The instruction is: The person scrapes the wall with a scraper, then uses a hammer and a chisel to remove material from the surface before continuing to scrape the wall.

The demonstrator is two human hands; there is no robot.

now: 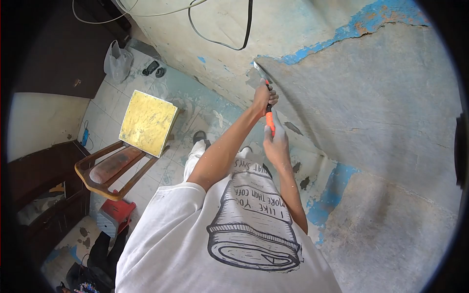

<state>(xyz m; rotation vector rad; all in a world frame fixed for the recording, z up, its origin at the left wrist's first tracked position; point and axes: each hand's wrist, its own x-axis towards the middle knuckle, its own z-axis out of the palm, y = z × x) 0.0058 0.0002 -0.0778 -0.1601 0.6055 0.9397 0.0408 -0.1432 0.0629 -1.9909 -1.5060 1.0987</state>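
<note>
Both my hands are closed around one scraper [269, 120] with an orange and black handle. My left hand [265, 96] wraps the handle nearer the blade, while my right hand [277, 139] grips its lower end and looks dusted with grey. The metal blade points up and away from me, its tip right at the wall [371, 97], where cream paint meets bare grey plaster. Above and right of the tip runs a ragged strip of exposed blue paint [342, 36] with a dark crack along it.
To the left stands a wooden chair [115, 195] with a yellow board-like seat [148, 122]. A white plastic bag [117, 62] and dark footwear [151, 68] lie on the dusty tiled floor. A red and grey stool [115, 217] is beside the chair. A black cable [245, 29] hangs above my hands.
</note>
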